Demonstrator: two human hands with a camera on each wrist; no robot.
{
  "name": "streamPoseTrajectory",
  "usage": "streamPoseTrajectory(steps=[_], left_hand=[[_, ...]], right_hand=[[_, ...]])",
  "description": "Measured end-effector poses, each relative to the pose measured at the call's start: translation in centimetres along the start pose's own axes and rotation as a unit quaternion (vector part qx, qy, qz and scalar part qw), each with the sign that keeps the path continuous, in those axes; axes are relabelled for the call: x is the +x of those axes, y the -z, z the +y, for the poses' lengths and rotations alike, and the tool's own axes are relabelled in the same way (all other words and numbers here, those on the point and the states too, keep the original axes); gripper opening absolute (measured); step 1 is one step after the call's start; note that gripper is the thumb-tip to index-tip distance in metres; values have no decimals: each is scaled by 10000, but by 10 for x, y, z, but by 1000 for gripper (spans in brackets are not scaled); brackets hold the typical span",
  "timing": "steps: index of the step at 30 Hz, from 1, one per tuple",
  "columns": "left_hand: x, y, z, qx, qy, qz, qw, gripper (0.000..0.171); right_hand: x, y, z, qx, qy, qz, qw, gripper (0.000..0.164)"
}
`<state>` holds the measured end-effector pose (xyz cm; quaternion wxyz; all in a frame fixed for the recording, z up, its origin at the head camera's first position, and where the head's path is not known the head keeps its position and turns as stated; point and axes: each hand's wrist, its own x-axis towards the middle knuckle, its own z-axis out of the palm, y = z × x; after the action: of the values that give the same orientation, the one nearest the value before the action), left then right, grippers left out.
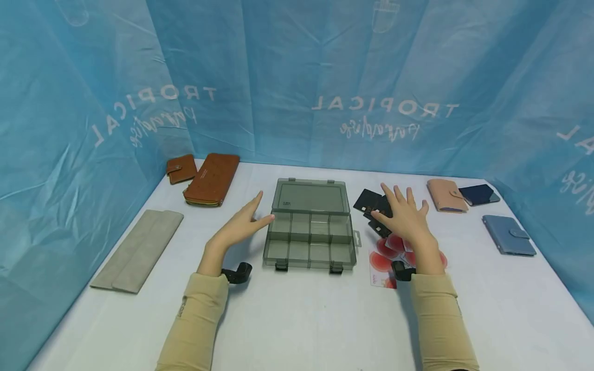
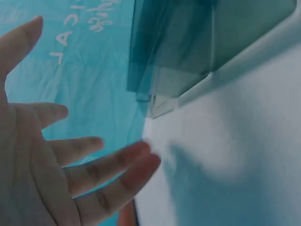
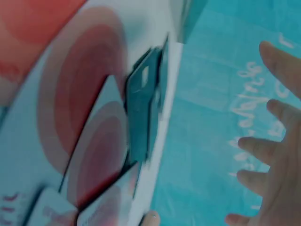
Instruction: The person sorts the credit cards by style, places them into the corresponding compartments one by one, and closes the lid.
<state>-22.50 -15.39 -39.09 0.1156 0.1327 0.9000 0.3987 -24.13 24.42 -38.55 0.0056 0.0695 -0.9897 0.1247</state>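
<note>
My left hand (image 1: 238, 224) hovers just left of a grey see-through compartment box (image 1: 297, 251), its fingers straight and holding nothing. The box lies with its lid (image 1: 311, 198) swung back. In the left wrist view that hand (image 2: 70, 165) is spread beside the box wall (image 2: 183, 52). To the right of the box, my right hand (image 1: 408, 219) is raised with fingers spread, above several black cards (image 1: 368, 200) and several red-and-white cards (image 1: 380, 263). The right wrist view has the black cards (image 3: 141, 103) standing out past the red-and-white ones (image 3: 101, 155), apart from the hand (image 3: 277, 160).
At the left are a grey folded pouch (image 1: 139, 251), a long brown wallet (image 1: 212, 179) and a small brown wallet (image 1: 181, 168). Toward the right lie a tan card holder (image 1: 446, 195), a dark blue one (image 1: 479, 195) and a blue one (image 1: 508, 235). Blue curtains (image 1: 287, 77) surround the white table (image 1: 306, 319).
</note>
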Motion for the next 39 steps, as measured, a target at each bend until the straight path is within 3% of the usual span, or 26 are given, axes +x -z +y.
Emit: streamPoseTrajectory(steps=[4, 10, 14, 18, 23, 33, 39], left_hand=[[2, -2, -7, -943, 413, -457, 9936, 87], [9, -7, -25, -2300, 560, -1099, 9653, 85], [13, -9, -37, -2746, 454, -1353, 9509, 90], [15, -11, -44, -2999, 325, -1495, 9416, 93], [15, -12, -48, -3018, 199, -1577, 9400, 94], [16, -12, -50, -2991, 126, -1590, 9408, 95], [16, -13, -51, -2945, 98, -1600, 9421, 95]], right_hand=[[20, -3, 4, 165, 186, -349, 9991, 80], [51, -6, 7, 535, 266, -1037, 9928, 80], [73, -9, 8, 512, 163, -1482, 9875, 83], [83, -12, 9, 440, -49, -1892, 9809, 83], [87, -16, 7, 264, -255, -2040, 9783, 84], [92, -16, 4, -94, -241, -1780, 9837, 89], [94, -18, 4, -35, -96, -1172, 9931, 92]])
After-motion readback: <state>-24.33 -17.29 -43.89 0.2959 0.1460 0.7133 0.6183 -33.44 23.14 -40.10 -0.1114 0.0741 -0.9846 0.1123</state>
